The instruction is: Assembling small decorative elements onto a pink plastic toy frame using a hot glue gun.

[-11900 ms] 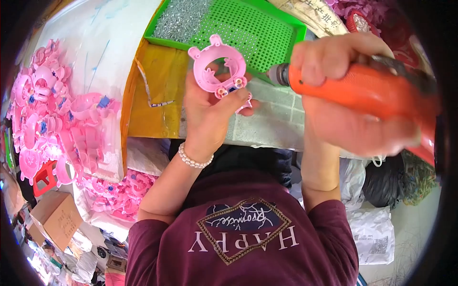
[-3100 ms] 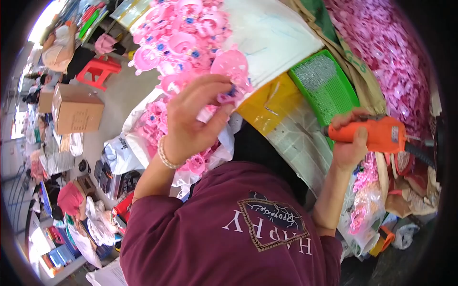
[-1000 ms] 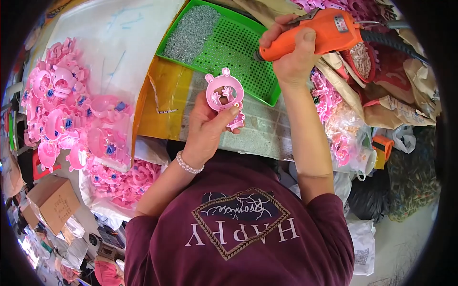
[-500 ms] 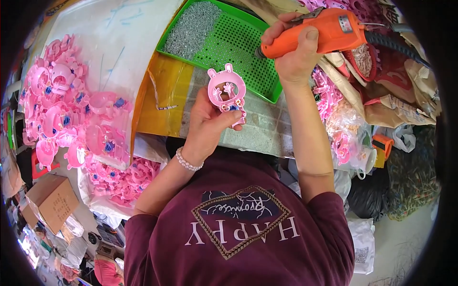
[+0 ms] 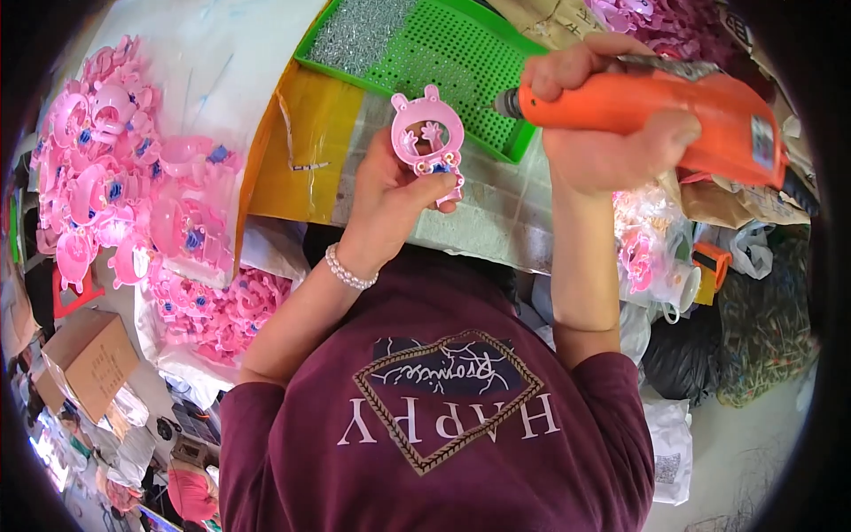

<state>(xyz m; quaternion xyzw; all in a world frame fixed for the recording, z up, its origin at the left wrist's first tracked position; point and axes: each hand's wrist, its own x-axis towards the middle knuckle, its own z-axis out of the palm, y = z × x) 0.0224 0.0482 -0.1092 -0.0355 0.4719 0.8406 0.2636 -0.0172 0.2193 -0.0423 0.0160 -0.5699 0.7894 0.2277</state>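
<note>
Between the thumb and fingers of my left hand (image 5: 390, 191) is a pink plastic toy part (image 5: 427, 133) with two small ears, a round opening and a bit of blue low down. My right hand (image 5: 594, 133) is wrapped round an orange electric screwdriver (image 5: 656, 115), its tip pointing left over the green perforated tray (image 5: 461, 58). Small silvery screws (image 5: 359, 35) lie heaped in the tray's left end. The screwdriver tip and the pink part are apart.
Pink parts (image 5: 111, 177) are piled on the white surface at left, with a bag of pink parts (image 5: 217, 310) below it. A cardboard box (image 5: 89, 363) stands lower left. Pink pieces in clear plastic (image 5: 643, 239) and a black bag (image 5: 683, 355) are at right.
My right hand has moved right and a little down with the screwdriver, which now looks larger. The pink part in my left hand sits slightly higher in the picture.
</note>
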